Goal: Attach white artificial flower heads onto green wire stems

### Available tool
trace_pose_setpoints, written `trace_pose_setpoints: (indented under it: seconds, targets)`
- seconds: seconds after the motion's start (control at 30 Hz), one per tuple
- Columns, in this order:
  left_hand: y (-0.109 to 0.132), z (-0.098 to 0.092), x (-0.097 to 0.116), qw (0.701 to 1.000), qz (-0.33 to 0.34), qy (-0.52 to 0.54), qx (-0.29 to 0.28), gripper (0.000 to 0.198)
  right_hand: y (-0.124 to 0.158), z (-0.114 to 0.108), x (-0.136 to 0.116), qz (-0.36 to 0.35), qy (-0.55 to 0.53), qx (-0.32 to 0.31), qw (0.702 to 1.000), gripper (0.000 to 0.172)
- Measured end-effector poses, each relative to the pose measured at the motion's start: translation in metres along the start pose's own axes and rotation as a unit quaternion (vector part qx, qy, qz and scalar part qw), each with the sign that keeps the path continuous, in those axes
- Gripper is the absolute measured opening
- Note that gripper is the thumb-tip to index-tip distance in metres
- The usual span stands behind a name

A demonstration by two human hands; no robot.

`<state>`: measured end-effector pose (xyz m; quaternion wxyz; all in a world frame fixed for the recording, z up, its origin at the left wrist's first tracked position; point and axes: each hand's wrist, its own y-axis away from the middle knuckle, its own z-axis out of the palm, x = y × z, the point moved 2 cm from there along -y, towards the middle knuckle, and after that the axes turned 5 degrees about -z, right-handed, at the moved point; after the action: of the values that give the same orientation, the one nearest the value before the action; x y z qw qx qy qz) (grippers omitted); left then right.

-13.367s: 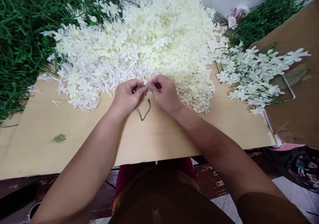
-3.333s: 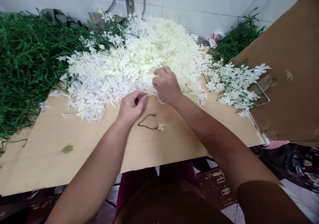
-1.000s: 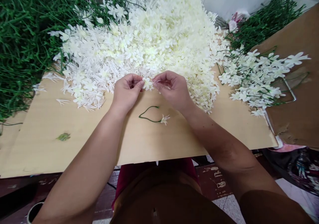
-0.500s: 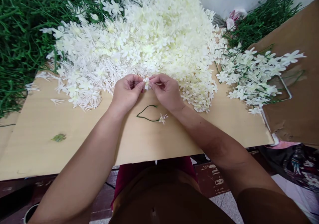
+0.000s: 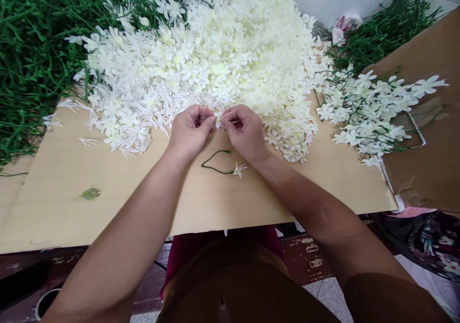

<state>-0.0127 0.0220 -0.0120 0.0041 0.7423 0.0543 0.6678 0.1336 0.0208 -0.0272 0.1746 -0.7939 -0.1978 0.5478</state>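
My left hand (image 5: 189, 132) and my right hand (image 5: 244, 132) meet over the wooden board (image 5: 108, 203), both pinched on one small white flower piece (image 5: 218, 118) between their fingertips. Just behind them rises a big heap of loose white flowers (image 5: 223, 59). A green stem with one white flower on its end (image 5: 224, 166) lies on the board right below my hands.
Green stems are piled at the left (image 5: 32, 59) and back right (image 5: 388, 26). Finished stems with white flowers (image 5: 370, 112) lie on brown cardboard (image 5: 427, 136) at the right. A small green scrap (image 5: 89, 193) lies on the board's left part.
My right hand reached into the heap and came back to meet the left. Over the last second the hands closed together on the flower piece. The stem on the board has not moved.
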Motion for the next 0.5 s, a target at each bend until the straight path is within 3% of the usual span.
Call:
trace_pose_setpoints:
  seconds: [0.13, 0.23, 0.4, 0.5]
  targets:
    - [0.0011, 0.0006, -0.0010, 1.000, 0.004, -0.006, -0.009, 0.017, 0.0008, 0.0002, -0.0044, -0.071, 0.070, -0.008, 0.995, 0.016]
    - [0.0020, 0.0011, 0.0006, 1.000, 0.004, -0.006, -0.012, 0.020, 0.0002, 0.0004, -0.0048, -0.084, 0.089, -0.017, 0.992, 0.018]
    - [0.0031, 0.0013, 0.0050, 0.998, -0.024, 0.046, -0.022, 0.016, -0.0045, -0.0049, 0.0008, 0.002, -0.013, -0.005, 1.000, 0.016]
    - [0.0027, 0.0020, 0.0039, 0.997, -0.036, 0.053, -0.038, 0.012, -0.0070, -0.0068, 0.0027, 0.078, -0.137, -0.007, 0.988, 0.034]
